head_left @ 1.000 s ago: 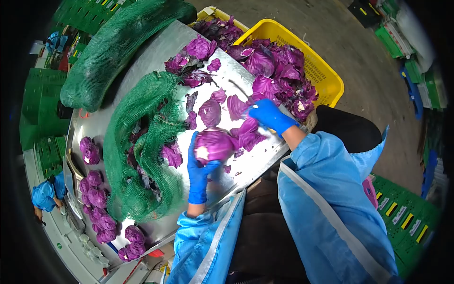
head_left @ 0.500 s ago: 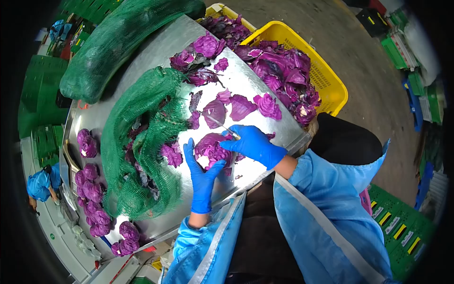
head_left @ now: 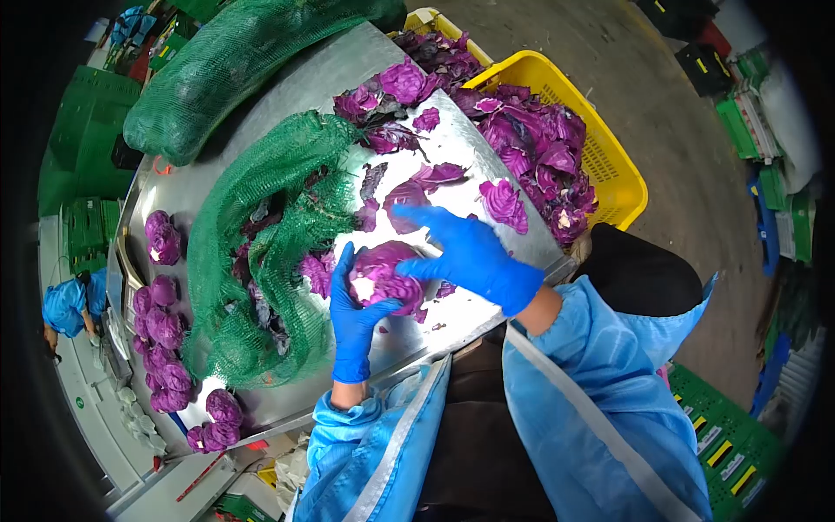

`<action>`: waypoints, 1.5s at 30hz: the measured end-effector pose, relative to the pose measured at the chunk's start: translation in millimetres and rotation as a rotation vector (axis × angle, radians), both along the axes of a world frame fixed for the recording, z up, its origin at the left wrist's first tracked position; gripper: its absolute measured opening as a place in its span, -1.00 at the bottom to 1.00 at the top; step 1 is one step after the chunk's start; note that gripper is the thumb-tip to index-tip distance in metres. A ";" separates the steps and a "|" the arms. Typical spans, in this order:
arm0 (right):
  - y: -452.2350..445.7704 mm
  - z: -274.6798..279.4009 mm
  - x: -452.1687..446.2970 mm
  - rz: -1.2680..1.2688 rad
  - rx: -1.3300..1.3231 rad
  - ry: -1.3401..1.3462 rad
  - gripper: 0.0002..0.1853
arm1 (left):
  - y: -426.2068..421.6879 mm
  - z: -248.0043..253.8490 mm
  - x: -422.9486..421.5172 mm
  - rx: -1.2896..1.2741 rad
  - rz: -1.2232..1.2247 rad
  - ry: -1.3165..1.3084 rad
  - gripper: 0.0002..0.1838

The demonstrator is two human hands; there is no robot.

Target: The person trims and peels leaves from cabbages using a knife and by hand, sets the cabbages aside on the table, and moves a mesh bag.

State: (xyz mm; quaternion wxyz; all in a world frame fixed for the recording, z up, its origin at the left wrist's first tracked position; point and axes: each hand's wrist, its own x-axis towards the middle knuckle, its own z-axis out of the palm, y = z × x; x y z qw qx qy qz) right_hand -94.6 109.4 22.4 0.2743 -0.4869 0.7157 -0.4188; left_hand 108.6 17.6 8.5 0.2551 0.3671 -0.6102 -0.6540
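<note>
My left hand [head_left: 355, 304], in a blue glove, is closed around the side of a red cabbage [head_left: 387, 271], its pale cut stem facing left. Close to the cabbage's right side is my right hand [head_left: 474, 257], also blue-gloved. Its index finger is stretched out and smeared by motion, and the thumb reaches the cabbage. I cannot make out a knife in it now. Loose purple leaves lie behind the hands, among them a broad leaf [head_left: 403, 205] and a crumpled one [head_left: 504, 206]. Under all this is a shiny metal table [head_left: 322, 65].
Green mesh netting [head_left: 217, 226] lies left of the hands, with a filled green net sack [head_left: 226, 74] behind. Trimmed cabbages [head_left: 163, 326] line the left edge. A yellow crate [head_left: 622, 170] of leaves stands at the right. A person in blue [head_left: 65, 306] is at far left.
My right hand has stretched its fingers up and left over the leaves; the small knife seen in it before no longer shows. My left hand keeps the cabbage. The whole view has shifted slightly.
</note>
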 end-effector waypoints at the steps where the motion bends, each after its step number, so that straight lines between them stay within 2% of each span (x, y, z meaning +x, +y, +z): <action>1: -1.3 13.8 6.7 0.056 0.028 -0.010 -0.31 | 1.0 2.5 -5.3 -0.065 -0.065 -0.016 0.20; 2: -2.4 17.6 7.2 0.115 0.079 -0.003 -0.46 | 3.6 2.5 -7.8 -0.023 -0.057 -0.054 0.34; 4: 2.5 8.4 -1.1 0.007 -0.058 -0.107 -0.61 | 4.9 12.0 -16.9 -0.069 -0.159 -0.029 0.35; 7: 9.3 -2.3 -7.2 -0.150 -0.118 -0.126 -0.73 | 1.6 13.7 -16.4 -0.027 -0.249 0.027 0.36; 8: 12.4 -12.8 -11.9 -0.152 -0.114 -0.128 -0.73 | 0.8 14.0 -16.2 -0.023 -0.250 0.025 0.36; 10: 15.9 -33.3 -27.9 -0.319 -0.117 -0.276 -0.69 | -2.7 14.4 -14.0 0.136 -0.215 0.135 0.36; 12: 21.0 -30.1 -46.2 -0.607 -0.175 -0.291 -0.64 | -7.1 -2.8 -4.7 0.213 -0.086 0.234 0.33; 13: 24.6 -17.1 -55.3 -0.629 0.102 -0.035 -0.50 | -6.0 2.0 -4.8 0.211 -0.003 0.227 0.32; 14: 20.9 -1.9 -50.4 -0.622 0.094 -0.033 -0.50 | -5.5 6.6 -6.6 0.207 0.077 0.223 0.31; 15: 18.1 13.9 -37.0 -0.500 0.149 0.003 -0.50 | -9.8 4.0 -7.2 0.202 0.079 0.229 0.31; 17: 11.9 31.0 -13.9 -0.250 0.283 -0.042 -0.45 | -17.0 -6.0 -9.0 -0.141 -0.029 0.138 0.27; 18: 8.8 34.6 -3.9 -0.119 0.354 -0.125 -0.42 | -14.6 -1.3 -12.8 -0.137 -0.029 0.137 0.27; 19: 5.6 19.0 7.1 -0.147 0.071 -0.116 -0.38 | -11.9 8.1 -18.8 -0.160 -0.031 0.139 0.26; 20: 9.2 11.6 6.0 -0.146 0.068 -0.112 -0.38 | -10.4 13.8 -22.9 -0.183 -0.031 0.142 0.24; 22: 9.8 19.6 0.1 -0.188 0.016 -0.363 -0.53 | -10.4 13.5 -20.3 -0.171 -0.016 0.160 0.23; 23: 10.7 10.4 -0.3 -0.228 -0.029 -0.327 -0.66 | -10.4 9.1 -16.2 -0.119 0.018 0.149 0.22; 24: 11.8 9.4 -5.6 -0.215 -0.032 -0.318 -0.66 | -10.4 3.6 -12.3 -0.069 0.054 0.143 0.20; 25: 13.7 9.4 -14.2 -0.251 0.045 -0.130 -0.70 | -8.7 -1.1 -7.2 0.052 0.099 0.166 0.08; 26: 17.2 8.4 -21.4 -0.283 0.118 0.057 -0.73 | -6.8 -3.1 -2.8 0.321 0.081 0.359 -0.05; 28: 25.4 -10.8 -39.1 -0.417 -0.110 -0.121 -0.73 | -1.2 -17.9 7.5 0.770 0.390 0.545 -0.10; 30: 30.3 10.9 -58.1 -0.487 0.202 0.200 -0.65 | -5.7 -20.5 7.6 0.835 0.452 0.654 -0.08; 31: 29.6 14.9 -58.4 -0.498 0.157 0.283 -0.51 | -5.7 -13.9 5.6 0.960 0.361 0.750 -0.10; 32: 27.4 24.1 -52.5 -0.495 0.098 0.226 -0.39 | -6.6 -9.5 4.7 1.073 0.256 0.850 -0.12; 33: 23.0 27.2 -47.3 -0.421 -0.008 0.164 -0.38 | -5.7 -9.4 7.7 1.115 -0.006 0.980 -0.17; 34: 20.0 29.8 -41.4 -0.345 -0.108 0.097 -0.37 | 2.3 17.2 -8.6 1.266 0.250 1.102 -0.23; 35: 15.7 34.8 -32.6 -0.294 -0.038 -0.245 -0.39 | 5.8 14.2 -6.3 0.786 0.015 0.730 -0.26; 36: 10.9 39.2 -24.0 -0.235 0.046 -0.586 -0.41 | 7.3 13.7 -7.8 0.944 0.074 0.806 -0.22; 38: 5.5 36.9 -14.8 -0.109 -0.001 -0.706 -0.46 | 10.0 13.0 -11.0 1.254 0.233 0.963 -0.13; 39: 4.4 28.9 -17.8 -0.088 0.055 -0.718 -0.48 | 9.5 15.7 -7.4 1.225 0.238 0.981 -0.13; 40: 5.3 17.0 -23.4 -0.101 0.108 -0.753 -0.51 | 10.3 17.8 -2.4 0.618 0.050 0.609 -0.14; 42: 3.5 4.3 -29.4 -0.210 0.198 -0.686 -0.56 | 0.1 21.4 12.7 -0.003 -0.077 0.206 -0.15; 44: -0.5 -4.8 -29.6 -0.254 0.155 -0.765 -0.61 | -14.9 21.8 37.6 1.289 -0.252 1.227 -0.17; 45: -0.8 -5.4 -27.2 -0.206 0.142 -0.700 -0.57 | -17.2 32.1 47.7 1.268 -0.102 1.151 -0.21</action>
